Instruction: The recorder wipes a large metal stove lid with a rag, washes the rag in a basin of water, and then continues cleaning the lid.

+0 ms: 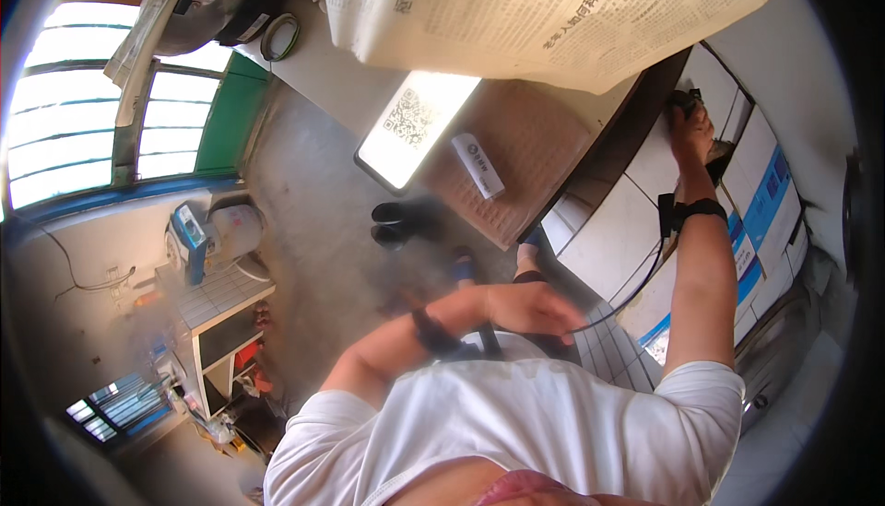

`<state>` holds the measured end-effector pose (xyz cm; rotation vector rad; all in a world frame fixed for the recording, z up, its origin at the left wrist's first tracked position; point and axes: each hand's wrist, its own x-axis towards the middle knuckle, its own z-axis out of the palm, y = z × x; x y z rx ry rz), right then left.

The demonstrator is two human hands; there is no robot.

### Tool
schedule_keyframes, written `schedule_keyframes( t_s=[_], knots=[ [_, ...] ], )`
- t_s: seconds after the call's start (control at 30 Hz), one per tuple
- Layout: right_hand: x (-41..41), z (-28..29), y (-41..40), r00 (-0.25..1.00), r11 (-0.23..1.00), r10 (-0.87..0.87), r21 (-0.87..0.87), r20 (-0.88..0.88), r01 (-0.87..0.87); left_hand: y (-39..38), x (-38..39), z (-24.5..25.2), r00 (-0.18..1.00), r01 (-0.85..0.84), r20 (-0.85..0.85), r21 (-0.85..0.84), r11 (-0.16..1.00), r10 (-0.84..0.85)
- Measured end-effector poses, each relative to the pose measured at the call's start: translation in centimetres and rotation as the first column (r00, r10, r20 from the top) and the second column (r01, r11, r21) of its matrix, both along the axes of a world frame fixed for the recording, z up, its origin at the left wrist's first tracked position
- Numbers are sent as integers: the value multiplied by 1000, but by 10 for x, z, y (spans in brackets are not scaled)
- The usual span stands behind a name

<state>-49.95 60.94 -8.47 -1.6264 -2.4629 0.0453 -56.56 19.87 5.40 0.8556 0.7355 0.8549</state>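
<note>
My right hand (693,131) reaches out to the upper right and is closed around a small dark object (683,101) beside white panels (639,171). Blur and distance hide what that object is. In front of my waist, my left hand (532,309) hangs with its fingers extended and blurred, and no object shows in it. A thin black cable (639,288) curves from the strap on my right wrist down to near my left fingertips. Before me, a lit phone (418,129) showing a printed-style code lies by a reddish-brown sheet (525,139). A white label strip (477,166) rests on that sheet.
A newspaper (553,12) covers the top of the view. Black shoes (390,224) stand on the concrete floor (311,160). At left, a blue-and-white appliance (187,236) sits on a tiled shelf unit (218,298). A tape roll (280,37) lies near the table corner.
</note>
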Motion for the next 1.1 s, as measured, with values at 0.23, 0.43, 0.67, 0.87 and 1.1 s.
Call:
schedule_keyframes(
  t_s=[0.23, 0.43, 0.67, 0.87, 1.1],
  knots=[
    [-9, 41, 55, 997, 982, -12, -188, -73, -2, 27, 26, -22, 951, -212, 220, -51, 976, 218],
    [-13, 29, 98, 973, 976, -218, 18, 79, 217, 61, 20, -12, 994, -103, -19, 19, 994, 104],
    [-17, 24, 142, 814, 811, -581, -85, -12, 578, 93, 19, -5, 1000, -22, -4, -85, 996, 21],
    [-54, 32, 117, 998, 991, 6, -131, -63, -14, 90, 15, -3, 999, 27, 50, -164, 986, -19],
    [-41, 40, 85, 984, 966, 67, -238, -164, -106, 88, 20, 8, 986, 96, 135, -22, 995, -93]
  ],
)
